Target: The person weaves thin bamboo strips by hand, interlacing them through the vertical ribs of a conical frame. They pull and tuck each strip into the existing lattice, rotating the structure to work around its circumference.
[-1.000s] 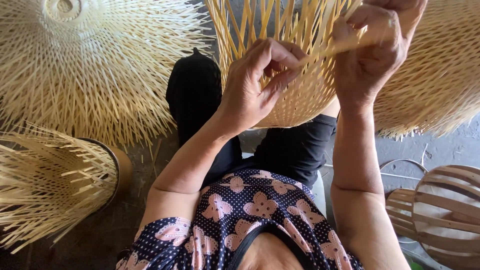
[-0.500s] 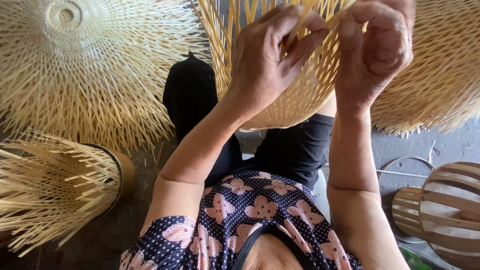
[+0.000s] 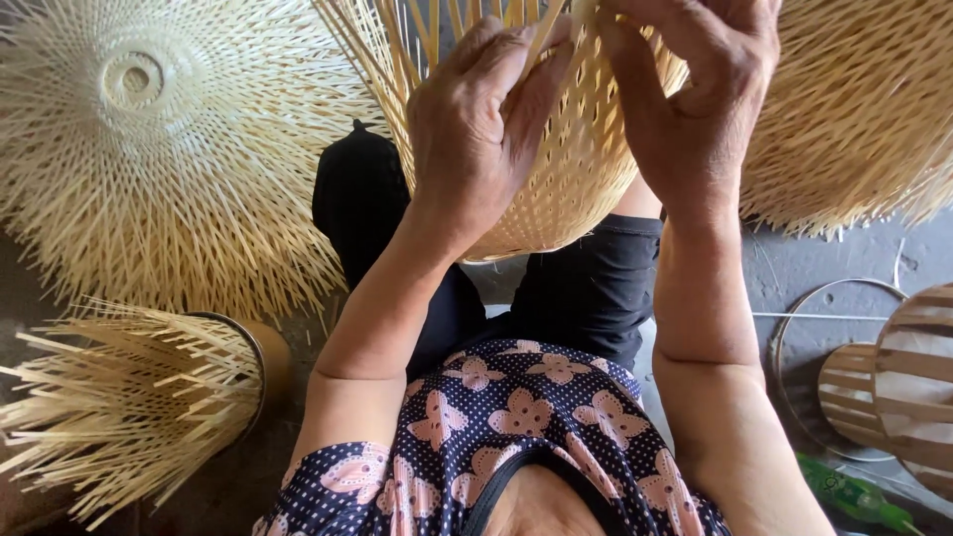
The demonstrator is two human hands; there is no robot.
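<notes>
I see my left hand (image 3: pixel 476 129) curled against the woven bamboo basket (image 3: pixel 566 189) resting over my lap, thumb and fingers pinching a thin bamboo strip (image 3: pixel 544 40) at its open weave. My right hand (image 3: pixel 695 99) presses its closed fingers on the basket's upper side. A wide woven shade (image 3: pixel 149 139) lies to the left.

We see a spiky woven bamboo dome (image 3: pixel 149 129) on the floor (image 3: pixel 824 263), a strip bundle (image 3: pixel 119 407) below it, slatted rounds (image 3: pixel 908 382) opposite.
</notes>
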